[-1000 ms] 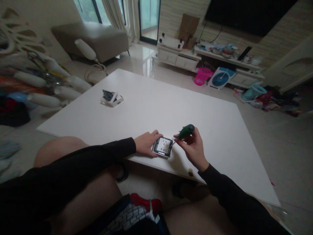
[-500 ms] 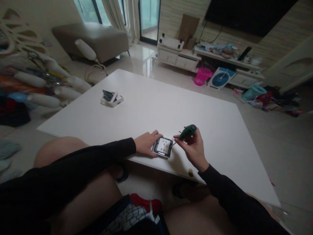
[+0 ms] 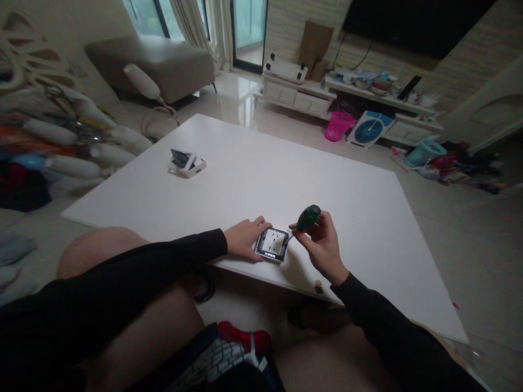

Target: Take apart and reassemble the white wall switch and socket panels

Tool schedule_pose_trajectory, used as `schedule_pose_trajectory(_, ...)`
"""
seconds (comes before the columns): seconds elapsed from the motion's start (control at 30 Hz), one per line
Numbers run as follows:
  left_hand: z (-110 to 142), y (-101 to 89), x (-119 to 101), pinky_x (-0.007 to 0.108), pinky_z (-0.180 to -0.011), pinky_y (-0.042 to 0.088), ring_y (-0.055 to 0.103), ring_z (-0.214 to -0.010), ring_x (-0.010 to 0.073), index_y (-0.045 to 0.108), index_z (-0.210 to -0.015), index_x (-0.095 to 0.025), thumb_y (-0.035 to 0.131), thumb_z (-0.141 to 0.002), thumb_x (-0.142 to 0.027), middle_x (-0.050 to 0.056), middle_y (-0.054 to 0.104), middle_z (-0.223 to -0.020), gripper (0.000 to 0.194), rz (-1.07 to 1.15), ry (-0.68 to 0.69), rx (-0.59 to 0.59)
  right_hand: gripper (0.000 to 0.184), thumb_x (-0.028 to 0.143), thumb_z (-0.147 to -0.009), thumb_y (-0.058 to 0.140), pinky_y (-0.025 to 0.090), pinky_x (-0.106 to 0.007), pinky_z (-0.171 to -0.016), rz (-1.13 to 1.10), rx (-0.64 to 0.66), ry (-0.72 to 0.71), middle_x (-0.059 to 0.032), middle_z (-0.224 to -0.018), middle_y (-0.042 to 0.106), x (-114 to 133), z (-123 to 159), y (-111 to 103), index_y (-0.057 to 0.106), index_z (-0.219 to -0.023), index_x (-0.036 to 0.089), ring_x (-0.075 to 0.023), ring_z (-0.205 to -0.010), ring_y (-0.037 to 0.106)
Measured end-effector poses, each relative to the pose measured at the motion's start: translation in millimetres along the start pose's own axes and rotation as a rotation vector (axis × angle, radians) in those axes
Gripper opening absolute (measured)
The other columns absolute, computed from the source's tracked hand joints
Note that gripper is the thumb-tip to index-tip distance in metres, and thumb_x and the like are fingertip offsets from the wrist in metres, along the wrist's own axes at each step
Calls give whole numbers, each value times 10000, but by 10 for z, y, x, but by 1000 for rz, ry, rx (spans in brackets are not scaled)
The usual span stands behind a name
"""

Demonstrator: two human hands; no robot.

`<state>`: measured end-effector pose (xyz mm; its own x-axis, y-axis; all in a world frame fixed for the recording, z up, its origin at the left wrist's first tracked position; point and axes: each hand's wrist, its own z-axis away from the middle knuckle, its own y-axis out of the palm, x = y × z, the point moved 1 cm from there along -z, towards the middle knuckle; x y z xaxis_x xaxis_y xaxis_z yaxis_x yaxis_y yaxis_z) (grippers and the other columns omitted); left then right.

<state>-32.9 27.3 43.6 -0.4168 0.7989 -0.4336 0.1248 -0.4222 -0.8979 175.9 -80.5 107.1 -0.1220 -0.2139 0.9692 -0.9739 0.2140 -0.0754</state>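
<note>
A wall socket (image 3: 272,243) with a white face and dark frame lies on the white table (image 3: 253,169) near its front edge. My left hand (image 3: 245,239) grips the socket's left side, thumb near the front edge and fingers at the back. In my right hand (image 3: 324,245) is a green screwdriver (image 3: 308,218), held tilted, its shaft slanting down to the socket's right edge. The tip meets the frame there; the screw itself is too small to make out. A small yellowish object (image 3: 318,286) sits by the table edge below my right wrist.
Further left on the table stand more white and dark socket parts (image 3: 187,163), one piece propped up. Beyond the table are a pink basket (image 3: 339,126), a blue-and-white fan (image 3: 369,129) and a low cabinet (image 3: 296,98). My knees are under the front edge.
The screwdriver's handle has swung slightly left and turned in my right hand, its tip staying at the socket's right edge. My left hand and the socket have stayed put.
</note>
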Motion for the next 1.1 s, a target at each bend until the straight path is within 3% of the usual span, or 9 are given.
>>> schedule_pose_trajectory(0.2, 1, 14, 12, 411, -880, 528, 670, -941, 292, 409, -1413, -186, 790, -714, -589, 132, 554, -1271, 892, -12, 19, -17, 352, 338, -890, 771, 605, -438, -899, 4, 20, 7, -38, -1065, 720, 32, 21, -10, 544, -1154, 289, -230, -1005, 735)
schedule_pose_trajectory(0.47, 1, -2, 8, 412, -887, 527, 679, -957, 295, 389, -1435, -200, 788, -714, -596, 140, 540, -1314, 914, 0, 3, 3, 484, 321, -806, 861, 641, -425, -856, -20, -32, 57, 9, -996, 685, -32, 5, -14, 522, -1150, 304, -234, -948, 769)
schedule_pose_trajectory(0.67, 1, 4, 2, 405, -872, 528, 674, -934, 285, 405, -1420, -174, 786, -716, -594, 138, 552, -1279, 904, -11, 15, -11, 370, 319, -867, 800, 615, -435, -911, -37, 15, 43, -33, -1064, 716, 42, 18, -1, 544, -1131, 283, -229, -1003, 749)
schedule_pose_trajectory(0.87, 6, 5, -2, 407, -871, 531, 684, -951, 295, 402, -1427, -191, 779, -727, -613, 137, 543, -1310, 900, -9, 11, -10, 439, 289, -822, 850, 627, -405, -872, -83, -15, 39, 18, -1033, 653, -19, 16, -4, 537, -1130, 304, -213, -942, 767)
schedule_pose_trajectory(1.1, 5, 11, 6, 400, -858, 528, 675, -932, 287, 410, -1416, -181, 787, -720, -588, 133, 556, -1281, 890, -11, 28, -31, 334, 349, -908, 752, 593, -442, -938, -54, 20, 49, -54, -1110, 722, 34, 21, -3, 545, -1161, 280, -239, -1070, 729)
